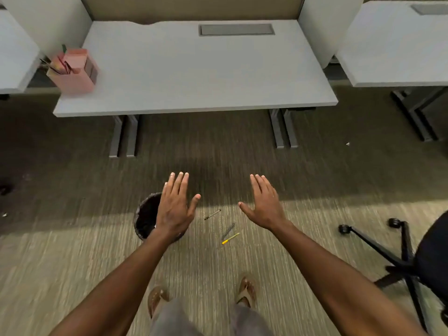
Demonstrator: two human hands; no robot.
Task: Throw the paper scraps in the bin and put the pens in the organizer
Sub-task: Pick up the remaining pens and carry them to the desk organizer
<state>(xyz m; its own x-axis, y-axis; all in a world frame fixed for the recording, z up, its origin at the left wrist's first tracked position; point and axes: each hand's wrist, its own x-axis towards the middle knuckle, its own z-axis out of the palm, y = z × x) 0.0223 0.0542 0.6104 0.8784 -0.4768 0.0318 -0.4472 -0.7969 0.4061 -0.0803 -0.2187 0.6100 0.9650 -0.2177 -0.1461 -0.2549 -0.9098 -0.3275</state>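
Both my hands are held out flat over the carpet, fingers apart and holding nothing. My left hand [175, 206] hovers above a small black bin [146, 215] and hides its right side. My right hand [263, 204] is to the right of it. Between and below the hands, three pens lie on the floor: a dark pen [212, 214], a grey pen [228, 231] and a yellow pen [230, 238]. A pink organizer [74, 73] with pens in it stands on the left end of the grey desk [194, 76]. A small paper scrap [347, 143] lies on the carpet at the far right.
A black office chair [412, 258] with wheeled legs stands at the right. Desk legs [124, 135] reach the floor ahead. Other desks flank both sides. Another small white scrap [4, 215] lies at the left edge. My sandalled feet [246, 291] are at the bottom.
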